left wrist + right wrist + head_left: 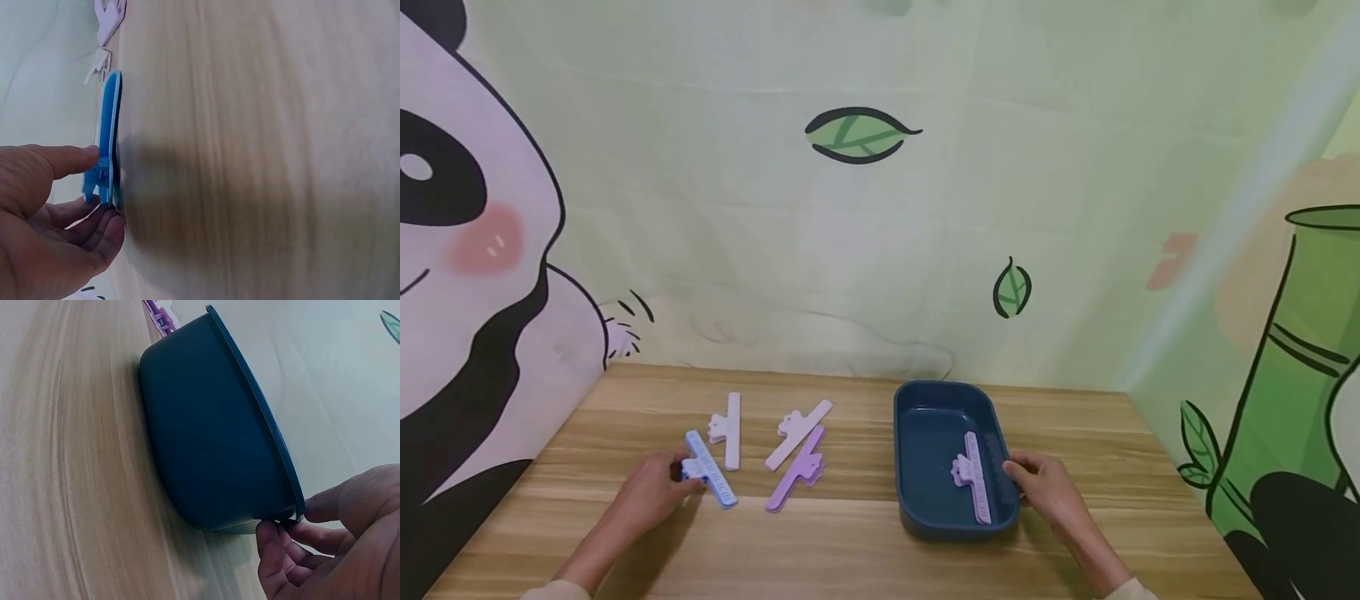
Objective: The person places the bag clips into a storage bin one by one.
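At the left of the table, my left hand (651, 496) has its thumb and fingers around the handle of a blue bag clip (711, 471). The left wrist view shows this clip (107, 131) edge-on, with the thumb on one side and the fingertips (109, 234) at its lower end. To the right stands a dark blue plastic bin (917, 521). My right hand (1048, 492) pinches the bin's right rim, thumb on top and fingers below. Inside the bin lies one light purple bag clip (976, 479).
Between the left hand and the bin lie a white clip (733, 429), a pale pinkish clip (797, 433) and a purple clip (797, 471), the last two close together. Behind the wooden table (850, 558) hangs a printed cloth (737, 208) with a panda and leaves.
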Tool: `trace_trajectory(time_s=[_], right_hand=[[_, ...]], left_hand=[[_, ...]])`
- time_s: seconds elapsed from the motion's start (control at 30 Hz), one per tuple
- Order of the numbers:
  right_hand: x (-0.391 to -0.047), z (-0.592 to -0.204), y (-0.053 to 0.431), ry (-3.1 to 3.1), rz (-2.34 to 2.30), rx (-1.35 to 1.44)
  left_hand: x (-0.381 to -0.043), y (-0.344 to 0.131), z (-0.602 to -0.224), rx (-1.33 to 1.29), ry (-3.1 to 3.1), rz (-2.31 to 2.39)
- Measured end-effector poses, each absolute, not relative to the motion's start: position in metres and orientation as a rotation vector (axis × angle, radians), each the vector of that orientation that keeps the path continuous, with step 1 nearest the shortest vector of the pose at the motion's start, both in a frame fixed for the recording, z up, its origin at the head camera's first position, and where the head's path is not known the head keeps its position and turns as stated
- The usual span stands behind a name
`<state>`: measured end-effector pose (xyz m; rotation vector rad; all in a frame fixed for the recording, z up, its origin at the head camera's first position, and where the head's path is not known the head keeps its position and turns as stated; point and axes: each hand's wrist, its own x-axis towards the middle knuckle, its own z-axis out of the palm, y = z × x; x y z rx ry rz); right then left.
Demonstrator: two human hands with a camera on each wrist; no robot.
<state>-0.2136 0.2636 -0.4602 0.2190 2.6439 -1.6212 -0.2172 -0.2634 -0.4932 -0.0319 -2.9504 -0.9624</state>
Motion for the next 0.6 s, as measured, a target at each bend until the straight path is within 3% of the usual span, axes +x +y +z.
trace_trajectory(time_s=[0.6], right_hand=[[-0.215, -0.464, 0.265, 2.649, -1.636, 0.208]], left_hand=[[-0.216, -0.267, -0.467, -0.010, -2.998, -1.056]])
